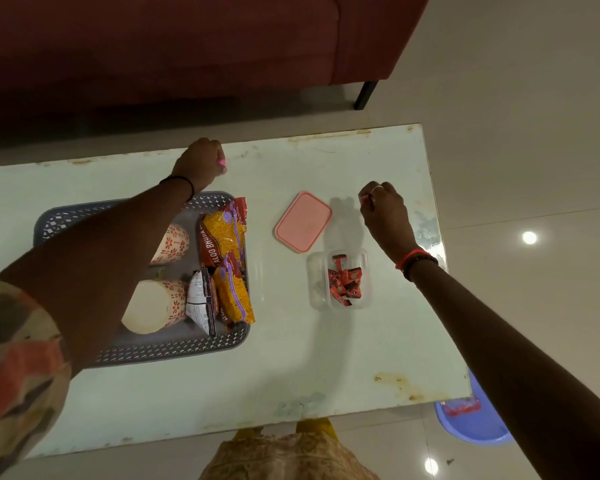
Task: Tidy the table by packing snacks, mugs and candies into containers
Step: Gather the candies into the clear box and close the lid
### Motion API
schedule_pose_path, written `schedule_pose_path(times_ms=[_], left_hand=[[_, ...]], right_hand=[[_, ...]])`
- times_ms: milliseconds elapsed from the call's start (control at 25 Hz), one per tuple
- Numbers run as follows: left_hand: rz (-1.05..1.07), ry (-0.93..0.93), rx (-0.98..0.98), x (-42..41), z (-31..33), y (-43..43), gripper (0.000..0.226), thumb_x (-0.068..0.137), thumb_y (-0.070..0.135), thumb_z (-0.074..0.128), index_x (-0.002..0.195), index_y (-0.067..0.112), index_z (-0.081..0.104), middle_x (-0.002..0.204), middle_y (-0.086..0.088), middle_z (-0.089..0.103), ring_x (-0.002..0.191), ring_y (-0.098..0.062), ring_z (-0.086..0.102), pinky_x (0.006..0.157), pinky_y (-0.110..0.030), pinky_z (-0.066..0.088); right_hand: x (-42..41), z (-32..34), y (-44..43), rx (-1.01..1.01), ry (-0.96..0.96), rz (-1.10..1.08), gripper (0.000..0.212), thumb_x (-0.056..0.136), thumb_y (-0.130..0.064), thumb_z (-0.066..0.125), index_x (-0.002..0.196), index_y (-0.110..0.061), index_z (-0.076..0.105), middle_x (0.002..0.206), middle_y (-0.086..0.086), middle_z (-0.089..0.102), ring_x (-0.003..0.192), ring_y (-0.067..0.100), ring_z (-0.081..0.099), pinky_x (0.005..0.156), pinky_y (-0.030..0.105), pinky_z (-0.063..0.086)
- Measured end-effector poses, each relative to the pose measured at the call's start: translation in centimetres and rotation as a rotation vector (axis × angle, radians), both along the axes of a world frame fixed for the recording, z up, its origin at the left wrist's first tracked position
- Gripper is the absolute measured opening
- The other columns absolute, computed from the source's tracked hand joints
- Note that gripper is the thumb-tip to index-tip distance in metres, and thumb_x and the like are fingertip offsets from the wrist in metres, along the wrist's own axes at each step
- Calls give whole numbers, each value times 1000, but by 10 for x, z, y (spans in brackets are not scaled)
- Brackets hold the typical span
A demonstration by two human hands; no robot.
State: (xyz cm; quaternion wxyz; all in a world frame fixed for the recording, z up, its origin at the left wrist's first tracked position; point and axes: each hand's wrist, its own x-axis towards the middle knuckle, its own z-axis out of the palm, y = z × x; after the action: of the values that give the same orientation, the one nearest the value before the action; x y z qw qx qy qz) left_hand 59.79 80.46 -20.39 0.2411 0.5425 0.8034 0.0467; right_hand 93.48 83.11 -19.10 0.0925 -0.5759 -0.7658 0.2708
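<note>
A grey perforated basket on the left of the table holds two patterned mugs and several orange snack packets. A clear plastic box to the right holds several red candies; its pink lid lies flat just beyond it. My left hand is beyond the basket, fingers closed around something small and pink. My right hand hovers right of the lid, pinching a red candy between its fingertips.
A dark red sofa stands beyond the table's far edge. A blue plastic stool sits on the tiled floor by the table's near right corner. The near half of the table is bare.
</note>
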Motion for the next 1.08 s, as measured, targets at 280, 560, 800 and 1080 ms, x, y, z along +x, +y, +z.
schedule_pose_path(times_ms=[280, 560, 800, 1080], left_hand=[[64, -160, 294, 31, 32, -3, 19, 89, 9, 56, 104, -3, 59, 111, -24, 60, 101, -32, 59, 86, -33, 47], [207, -508, 588, 120, 74, -36, 16, 87, 2, 56, 101, -4, 61, 108, -22, 62, 97, -18, 61, 77, 0, 43], [215, -734, 394, 209, 51, -103, 11, 87, 6, 59, 96, 1, 61, 105, -17, 66, 92, -22, 68, 73, -4, 47], [269, -778, 277, 261, 21, -140, 17, 87, 11, 61, 103, 13, 55, 111, -9, 58, 101, -18, 62, 88, -33, 53]], right_hand=[[29, 28, -60, -107, 240, -428, 13, 88, -21, 63, 87, -9, 67, 94, 7, 68, 78, 16, 61, 60, 5, 39], [33, 31, -119, -283, 262, -428, 11, 86, -11, 62, 90, -8, 72, 88, 9, 75, 73, 14, 63, 59, -1, 40], [47, 38, -126, -216, 225, -418, 17, 92, -7, 53, 99, -3, 68, 102, 12, 72, 80, 14, 59, 73, 18, 46], [68, 37, -125, -236, 191, -427, 21, 92, -6, 50, 104, -2, 66, 100, 15, 71, 79, 14, 59, 75, 22, 44]])
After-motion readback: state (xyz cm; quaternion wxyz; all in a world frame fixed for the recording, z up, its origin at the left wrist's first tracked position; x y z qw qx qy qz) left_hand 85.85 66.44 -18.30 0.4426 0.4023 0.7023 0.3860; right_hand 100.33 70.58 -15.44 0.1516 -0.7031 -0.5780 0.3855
